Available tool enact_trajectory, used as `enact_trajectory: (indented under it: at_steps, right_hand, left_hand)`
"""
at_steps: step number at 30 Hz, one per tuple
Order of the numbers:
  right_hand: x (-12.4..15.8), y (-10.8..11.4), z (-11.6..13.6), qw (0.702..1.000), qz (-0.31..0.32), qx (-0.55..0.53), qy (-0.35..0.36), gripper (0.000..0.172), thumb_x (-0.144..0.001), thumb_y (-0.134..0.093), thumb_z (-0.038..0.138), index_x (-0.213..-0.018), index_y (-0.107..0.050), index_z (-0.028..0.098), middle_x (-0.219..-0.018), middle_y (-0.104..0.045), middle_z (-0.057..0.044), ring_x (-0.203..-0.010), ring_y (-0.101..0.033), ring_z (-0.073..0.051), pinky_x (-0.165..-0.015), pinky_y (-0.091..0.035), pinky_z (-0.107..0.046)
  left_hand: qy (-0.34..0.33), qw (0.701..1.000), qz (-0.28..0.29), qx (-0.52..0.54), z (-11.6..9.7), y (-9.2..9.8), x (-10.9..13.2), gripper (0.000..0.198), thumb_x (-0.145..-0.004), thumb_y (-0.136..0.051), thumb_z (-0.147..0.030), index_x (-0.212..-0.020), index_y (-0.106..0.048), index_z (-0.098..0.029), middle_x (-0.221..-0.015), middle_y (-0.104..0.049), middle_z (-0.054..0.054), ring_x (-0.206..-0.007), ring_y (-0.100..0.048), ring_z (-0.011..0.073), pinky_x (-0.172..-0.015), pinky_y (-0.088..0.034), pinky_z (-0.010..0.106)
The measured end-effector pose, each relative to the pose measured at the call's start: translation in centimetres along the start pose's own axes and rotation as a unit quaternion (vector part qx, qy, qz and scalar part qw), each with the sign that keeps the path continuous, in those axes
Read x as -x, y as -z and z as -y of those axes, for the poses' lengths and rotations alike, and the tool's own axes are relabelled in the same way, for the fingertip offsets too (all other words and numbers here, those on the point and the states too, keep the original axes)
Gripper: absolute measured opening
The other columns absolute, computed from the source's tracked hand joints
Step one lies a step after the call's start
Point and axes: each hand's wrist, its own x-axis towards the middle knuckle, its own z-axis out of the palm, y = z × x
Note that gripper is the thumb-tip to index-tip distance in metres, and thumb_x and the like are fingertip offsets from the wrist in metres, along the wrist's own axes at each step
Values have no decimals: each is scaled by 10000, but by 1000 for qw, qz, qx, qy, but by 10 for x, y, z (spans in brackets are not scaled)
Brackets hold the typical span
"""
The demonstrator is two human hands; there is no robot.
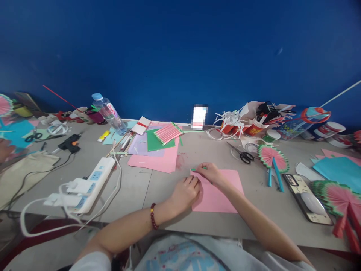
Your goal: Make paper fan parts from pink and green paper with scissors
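A sheet of pink paper [218, 197] lies flat on the table in front of me. My left hand [187, 192] rests on its left edge, fingers curled together and pressed down; the fingertips are partly hidden. At the sheet's top left corner, my right hand [210, 174] has its fingers closed on a thin green paper strip [194, 169] running along the top edge. Beyond my hands, a pleated pink and green paper piece [168, 133] lies on green paper [153, 143] and more pink sheets [166, 162].
Scissors [245, 156], a paper fan [273, 159] and a phone [307, 199] with a white mouse on it lie rightward. Leftward are a power strip [98, 180] with cables, a glue gun [70, 143] and a bottle [109, 113]. Another person's hand [5, 148] shows far left.
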Motion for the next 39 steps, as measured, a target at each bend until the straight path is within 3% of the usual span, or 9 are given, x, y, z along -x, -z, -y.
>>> enact_trajectory:
  at_steps: [7,14,24,32,39]
  right_hand:
    - [3,-2,8,999,-29,36,0,216,-680,-660,380,-608,-619,180,-489,-470,44,-451,-363,-81,-423,-278,-224]
    - [-1,-3,6,999,0,32,-35,232,-697,-635,407,-637,-597,187,-457,-387,74,-383,-298,-65,-330,-198,-208]
    - [-2,-3,9,998,5,31,-46,227,-713,-614,352,-580,-521,192,-443,-334,81,-372,-286,-61,-303,-192,-200]
    - [-4,0,10,998,24,41,-49,280,-705,-602,359,-530,-448,203,-415,-307,83,-345,-287,-67,-290,-190,-205]
    - [-8,1,5,998,48,31,-40,325,-716,-591,364,-507,-391,215,-385,-269,89,-328,-247,-65,-291,-172,-209]
  left_hand:
    - [0,1000,1,0,0,4,-1,176,-876,-528,-208,-1022,-589,-132,-985,-620,107,-928,-572,243,-720,-448,360]
    - [-2,1000,4,5,1,6,-1,159,-878,-539,-223,-1003,-582,-133,-970,-617,94,-932,-567,241,-725,-445,357]
    - [21,1000,12,-1,1,6,-1,170,-855,-571,-278,-940,-604,-134,-1001,-630,104,-934,-561,250,-728,-449,367]
    - [73,997,-18,-32,1,10,0,360,-805,-615,-413,-999,-616,-110,-1088,-627,144,-942,-552,282,-722,-438,394]
    - [76,996,-16,-38,1,11,1,350,-803,-615,-421,-988,-628,-124,-1113,-628,133,-929,-555,272,-701,-435,386]
